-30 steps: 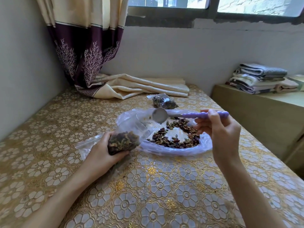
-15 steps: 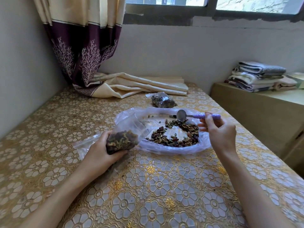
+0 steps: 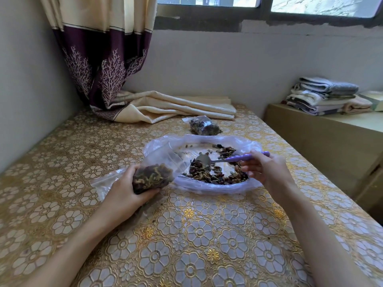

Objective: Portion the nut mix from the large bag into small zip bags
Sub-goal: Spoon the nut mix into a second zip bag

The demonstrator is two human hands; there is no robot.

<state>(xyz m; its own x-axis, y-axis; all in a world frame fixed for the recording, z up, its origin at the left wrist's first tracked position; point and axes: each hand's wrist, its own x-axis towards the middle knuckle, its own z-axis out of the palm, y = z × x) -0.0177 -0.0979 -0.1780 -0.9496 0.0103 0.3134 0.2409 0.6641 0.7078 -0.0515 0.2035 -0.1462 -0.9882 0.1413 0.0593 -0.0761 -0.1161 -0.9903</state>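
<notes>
The large clear bag (image 3: 234, 186) lies spread open on the table, with nut mix (image 3: 217, 175) heaped inside it. My left hand (image 3: 126, 190) grips a small zip bag (image 3: 154, 176) half full of nuts, its open mouth tilted toward the large bag. My right hand (image 3: 266, 169) holds a spoon (image 3: 238, 158) by its purple handle. The metal bowl of the spoon rests down among the nuts.
A filled small bag (image 3: 204, 126) lies behind the large bag. An empty clear bag (image 3: 103, 182) sits under my left hand. A folded cream cloth (image 3: 182, 105) and a curtain (image 3: 103, 59) are at the back. Folded towels (image 3: 325, 96) sit on a side cabinet (image 3: 331, 146).
My right hand brought the spoon away from the small bag's mouth and lowered it into the nut mix in the large bag. The left hand kept the small bag still.
</notes>
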